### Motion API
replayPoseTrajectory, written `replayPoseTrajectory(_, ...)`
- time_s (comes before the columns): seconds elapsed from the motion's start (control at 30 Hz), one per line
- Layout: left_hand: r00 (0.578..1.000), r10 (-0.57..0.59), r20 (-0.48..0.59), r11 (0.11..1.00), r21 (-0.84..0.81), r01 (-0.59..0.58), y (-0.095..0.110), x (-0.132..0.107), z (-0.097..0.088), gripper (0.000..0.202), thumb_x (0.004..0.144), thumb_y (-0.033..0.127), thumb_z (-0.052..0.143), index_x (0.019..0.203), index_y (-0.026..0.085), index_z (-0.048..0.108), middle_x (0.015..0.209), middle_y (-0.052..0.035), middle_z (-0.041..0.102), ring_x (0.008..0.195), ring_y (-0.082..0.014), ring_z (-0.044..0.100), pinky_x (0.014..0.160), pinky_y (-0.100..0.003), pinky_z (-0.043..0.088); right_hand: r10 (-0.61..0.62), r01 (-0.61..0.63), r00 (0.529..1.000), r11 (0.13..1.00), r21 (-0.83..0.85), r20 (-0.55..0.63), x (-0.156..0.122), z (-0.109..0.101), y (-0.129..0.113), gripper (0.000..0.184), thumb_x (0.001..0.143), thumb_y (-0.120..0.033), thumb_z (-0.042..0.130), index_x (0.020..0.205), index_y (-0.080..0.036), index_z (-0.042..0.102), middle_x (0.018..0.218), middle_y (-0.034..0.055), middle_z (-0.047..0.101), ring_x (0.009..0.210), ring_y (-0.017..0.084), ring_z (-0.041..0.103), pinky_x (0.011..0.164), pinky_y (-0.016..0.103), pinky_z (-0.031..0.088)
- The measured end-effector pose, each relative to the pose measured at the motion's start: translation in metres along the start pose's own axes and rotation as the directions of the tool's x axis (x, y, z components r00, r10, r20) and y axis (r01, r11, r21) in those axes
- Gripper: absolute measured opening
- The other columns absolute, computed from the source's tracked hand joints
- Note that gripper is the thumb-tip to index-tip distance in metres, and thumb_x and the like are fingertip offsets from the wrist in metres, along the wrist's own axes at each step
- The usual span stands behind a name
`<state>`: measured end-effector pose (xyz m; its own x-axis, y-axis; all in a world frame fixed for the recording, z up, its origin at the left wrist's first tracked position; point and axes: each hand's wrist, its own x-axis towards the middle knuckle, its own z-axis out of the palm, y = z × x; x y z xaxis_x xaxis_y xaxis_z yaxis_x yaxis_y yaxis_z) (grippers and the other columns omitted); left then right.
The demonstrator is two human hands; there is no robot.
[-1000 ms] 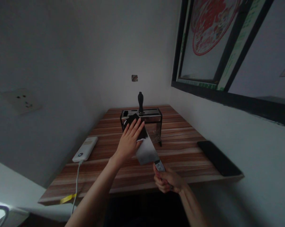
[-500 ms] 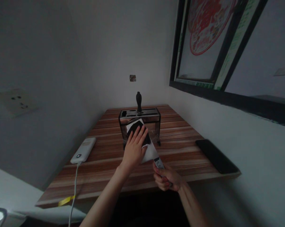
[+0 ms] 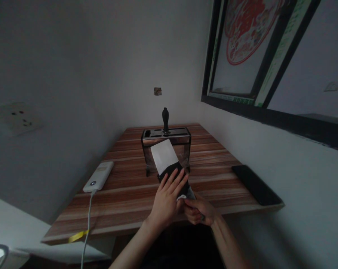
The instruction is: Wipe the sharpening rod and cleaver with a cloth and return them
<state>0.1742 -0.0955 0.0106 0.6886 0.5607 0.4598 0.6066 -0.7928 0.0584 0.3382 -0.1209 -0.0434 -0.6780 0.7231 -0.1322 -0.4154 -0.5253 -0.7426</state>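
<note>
A cleaver with a broad, pale blade points away from me above the front of the table. My right hand is wrapped round its handle, near the table's front edge. On the blade, close to the handle, my left hand presses a black cloth, fingers stretched over it and the thumb at the blade's edge. A bit of white shows beside that thumb. Just beyond the blade stands a knife holder with dark ends and a slotted metal top. A black handle sticks up out of it.
On the left of the wood-grain table lies a white power bank with a white cable hanging over the front edge. A black phone lies at the right edge. Walls stand close on both sides, with a framed window at right.
My left hand has slid the black cloth along the blade from its far end toward the handle, uncovering the far part. My right hand stays in about the same place on the handle.
</note>
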Motion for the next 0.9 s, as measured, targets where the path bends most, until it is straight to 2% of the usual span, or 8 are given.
replayPoseTrajectory(0.13,0.996,0.076,0.051,0.994,-0.082,-0.072,-0.005,-0.006,-0.003,0.067,0.084,0.015,0.046,0.145,0.026,0.021,0.151,0.0014,0.023,0.141,-0.0195,0.015,0.114,-0.044,0.017,0.009,-0.009,1.000,1.000,-0.010,0.001,0.001,-0.001,0.000,0.042,0.069,-0.050,0.071,0.065,-0.020,0.042,0.034,-0.0149,0.032,0.026,0.001,0.017,0.029,0.016,0.012)
replayPoseTrajectory(0.27,0.990,0.114,0.082,0.986,-0.130,-0.103,-0.008,-0.009,-0.006,0.066,0.086,0.018,0.047,0.145,0.027,0.019,0.152,0.0013,0.022,0.141,-0.0193,0.013,0.114,-0.044,0.015,-0.005,0.005,1.000,1.000,-0.012,0.000,0.001,-0.001,0.001,0.043,0.069,-0.051,0.071,0.066,-0.019,0.042,0.034,-0.0152,0.032,0.026,0.001,0.017,0.029,0.016,0.012)
replayPoseTrajectory(0.47,0.988,0.114,0.107,0.982,-0.161,-0.096,-0.008,-0.007,-0.007,0.068,0.086,0.019,0.048,0.146,0.027,0.017,0.153,0.0014,0.019,0.141,-0.0196,0.011,0.114,-0.045,0.014,-0.024,0.024,1.000,1.000,-0.010,0.003,0.002,0.000,0.001,0.046,0.070,-0.052,0.070,0.061,-0.019,0.039,0.034,-0.0144,0.031,0.025,0.000,0.018,0.028,0.016,0.012)
replayPoseTrajectory(0.63,0.990,0.076,0.119,0.983,-0.174,-0.055,-0.007,-0.003,-0.008,0.068,0.085,0.014,0.045,0.145,0.028,0.017,0.153,0.0035,0.017,0.142,-0.0172,0.011,0.115,-0.043,0.013,-0.030,0.029,0.999,0.999,-0.016,-0.017,0.001,0.004,-0.001,0.043,0.072,-0.050,0.068,0.063,-0.019,0.041,0.035,-0.0141,0.032,0.026,0.001,0.018,0.028,0.016,0.012)
replayPoseTrajectory(0.9,0.997,0.023,0.078,0.997,-0.076,-0.017,-0.004,-0.002,-0.010,0.074,0.082,0.013,0.046,0.147,0.025,0.013,0.154,0.0012,0.014,0.142,-0.0212,0.007,0.114,-0.045,0.012,-0.016,0.009,0.997,0.996,-0.090,-0.079,-0.002,0.010,-0.002,0.039,0.074,-0.046,0.068,0.065,-0.019,0.042,0.035,-0.0136,0.032,0.027,0.001,0.021,0.030,0.016,0.013)
